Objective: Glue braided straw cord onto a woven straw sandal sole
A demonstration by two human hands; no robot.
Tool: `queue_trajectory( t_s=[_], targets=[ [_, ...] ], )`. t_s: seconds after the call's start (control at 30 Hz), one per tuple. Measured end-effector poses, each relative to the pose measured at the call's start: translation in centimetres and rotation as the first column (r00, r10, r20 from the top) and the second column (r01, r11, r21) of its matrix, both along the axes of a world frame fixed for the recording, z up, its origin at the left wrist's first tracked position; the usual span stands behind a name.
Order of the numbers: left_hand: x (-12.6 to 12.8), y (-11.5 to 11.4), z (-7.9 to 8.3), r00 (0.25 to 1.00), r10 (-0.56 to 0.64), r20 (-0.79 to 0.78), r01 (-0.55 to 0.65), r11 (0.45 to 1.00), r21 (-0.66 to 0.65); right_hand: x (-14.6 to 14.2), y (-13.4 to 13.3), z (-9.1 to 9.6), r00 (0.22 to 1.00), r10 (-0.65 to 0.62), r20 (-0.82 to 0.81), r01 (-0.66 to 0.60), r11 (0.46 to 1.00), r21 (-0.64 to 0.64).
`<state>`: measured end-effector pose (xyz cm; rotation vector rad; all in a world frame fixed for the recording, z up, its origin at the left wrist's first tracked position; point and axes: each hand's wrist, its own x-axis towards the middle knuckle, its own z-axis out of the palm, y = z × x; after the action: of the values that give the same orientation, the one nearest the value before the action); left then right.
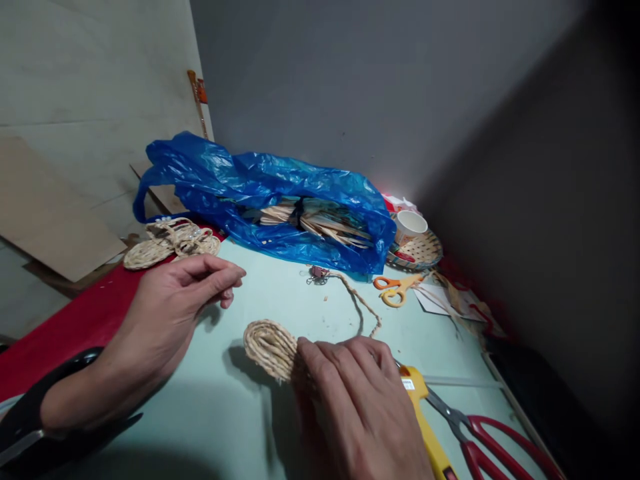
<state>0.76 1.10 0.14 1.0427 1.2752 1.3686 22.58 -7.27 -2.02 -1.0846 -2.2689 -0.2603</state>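
Note:
My right hand (360,400) is closed around a coiled straw braid (271,350), an oval piece whose rounded end sticks out to the left of the fingers. A thin twisted straw cord (356,293) runs across the table beyond this hand to a small cluster of clips (318,275). On the left, my left hand (180,300) hovers over the table, apart from the braid. Its thumb and forefinger are pressed together, and anything between them is too small to make out. Behind that hand sits a pair of woven straw slippers (173,243).
A blue plastic bag (270,173) holds a bundle of straw strips (320,220). Rightward are orange-yellow scissors (397,288) and a woven basket (427,250) with a paper cup (411,227). Near my right hand lie a yellow glue gun (425,420) and red-handled scissors (480,433).

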Motion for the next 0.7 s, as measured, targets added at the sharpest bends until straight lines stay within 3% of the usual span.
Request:
queue_trajectory(
  t_s=[0.13, 0.27, 0.43, 0.7],
  targets=[
    [0.0, 0.1, -0.9, 0.994, -0.109, -0.010, 0.109, 0.993, -0.034, -0.4, 0.1, -0.7, 0.990, -0.032, -0.134, 0.035, 0.999, 0.016],
    [0.0, -0.1, -1.8, 0.972, -0.236, 0.005, 0.236, 0.967, -0.093, -0.8, 0.0, -1.1, 0.930, -0.071, -0.360, 0.069, 0.997, -0.020],
    [0.3, -0.9, -2.4, 0.930, -0.369, 0.001, 0.364, 0.919, -0.152, -0.3, 0.1, -0.8, 0.953, -0.038, -0.301, 0.020, 0.998, -0.063],
    [-0.3, -1.2, -3.2, 0.905, -0.424, -0.032, 0.408, 0.888, -0.212, -0.7, 0.5, -0.3, 0.967, -0.067, -0.247, 0.098, 0.988, 0.117]
  ],
)
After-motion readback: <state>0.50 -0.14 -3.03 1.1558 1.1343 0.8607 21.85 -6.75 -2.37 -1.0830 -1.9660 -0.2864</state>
